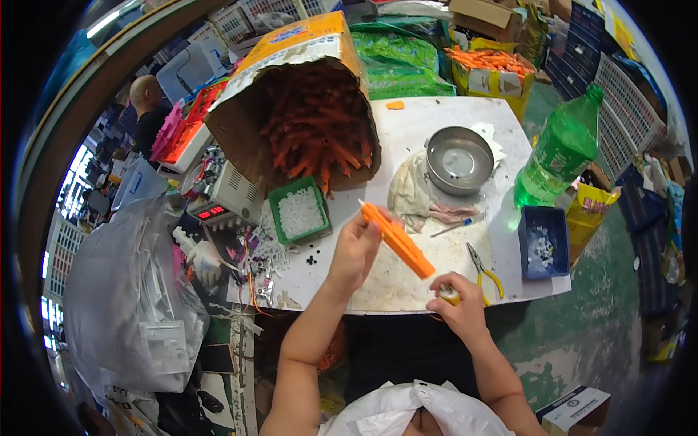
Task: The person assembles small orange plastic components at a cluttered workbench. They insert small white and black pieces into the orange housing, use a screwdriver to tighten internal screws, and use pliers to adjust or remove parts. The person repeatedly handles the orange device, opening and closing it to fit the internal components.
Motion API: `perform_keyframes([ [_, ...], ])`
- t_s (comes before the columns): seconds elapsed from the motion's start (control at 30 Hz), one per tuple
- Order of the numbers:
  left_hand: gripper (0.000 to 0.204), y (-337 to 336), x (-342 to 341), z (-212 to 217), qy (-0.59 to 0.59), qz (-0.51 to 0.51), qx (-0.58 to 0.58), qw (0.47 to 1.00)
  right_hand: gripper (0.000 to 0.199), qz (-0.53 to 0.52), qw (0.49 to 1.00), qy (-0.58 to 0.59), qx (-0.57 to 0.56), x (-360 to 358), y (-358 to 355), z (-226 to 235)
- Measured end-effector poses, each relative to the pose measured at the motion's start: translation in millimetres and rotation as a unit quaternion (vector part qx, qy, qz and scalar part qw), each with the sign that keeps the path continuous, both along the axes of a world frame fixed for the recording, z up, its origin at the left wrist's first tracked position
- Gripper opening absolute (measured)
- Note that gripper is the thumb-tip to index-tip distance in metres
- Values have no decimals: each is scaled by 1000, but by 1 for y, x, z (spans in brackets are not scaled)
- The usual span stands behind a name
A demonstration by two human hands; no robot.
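Observation:
Over the front of the white worktable (509, 174), my left hand (354, 251) grips a long orange plastic piece (400, 243). It tilts down to the right, and a small white tip shows at its upper end. Lower and to the right, my right hand (467, 312) is closed around a small yellow and whitish thing (449, 294); my fingers hide most of it. The two hands are apart. Just right of it lie pliers with yellow handles (488, 280). A thin blue-ended tool (456, 227) rests beyond, by a stained cloth (407, 192).
A tipped cardboard box (243, 134) full of orange pieces (320, 123) stands back left. Nearby are a green tray (323, 225) of clear bits and a box-shaped device with red digits (233, 192). A metal bowl (430, 161), green bottle (563, 138) and blue bin (545, 269) occupy the right.

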State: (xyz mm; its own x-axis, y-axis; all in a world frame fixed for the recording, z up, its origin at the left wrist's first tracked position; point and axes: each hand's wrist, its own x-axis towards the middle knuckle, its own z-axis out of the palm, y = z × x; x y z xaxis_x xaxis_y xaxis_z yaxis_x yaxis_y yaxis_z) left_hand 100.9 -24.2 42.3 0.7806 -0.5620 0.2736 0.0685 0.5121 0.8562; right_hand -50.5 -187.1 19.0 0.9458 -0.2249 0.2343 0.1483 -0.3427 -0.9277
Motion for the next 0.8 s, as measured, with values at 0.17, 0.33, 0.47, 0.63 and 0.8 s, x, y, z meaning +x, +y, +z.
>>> perform_keyframes([
  [0.17, 43, 0, -34, -24, 49, -42, -14, 998, 27, -25, 995, -54, -79, 0, 17, 1],
  [0.33, 63, -14, -88, -34, 133, 16, 81, 988, 26, -99, 944, -140, -283, 1, 18, -18],
  [0.47, 66, -14, -93, -34, 93, 60, 101, 989, 28, -80, 955, -121, -257, -1, 20, -24],
  [0.63, 64, -14, -93, -26, 74, 60, 123, 988, 29, -72, 959, -122, -246, -1, 22, -25],
  [0.8, 63, -18, -93, -28, 82, 62, 126, 987, 27, -71, 956, -117, -260, -2, 20, -28],
])
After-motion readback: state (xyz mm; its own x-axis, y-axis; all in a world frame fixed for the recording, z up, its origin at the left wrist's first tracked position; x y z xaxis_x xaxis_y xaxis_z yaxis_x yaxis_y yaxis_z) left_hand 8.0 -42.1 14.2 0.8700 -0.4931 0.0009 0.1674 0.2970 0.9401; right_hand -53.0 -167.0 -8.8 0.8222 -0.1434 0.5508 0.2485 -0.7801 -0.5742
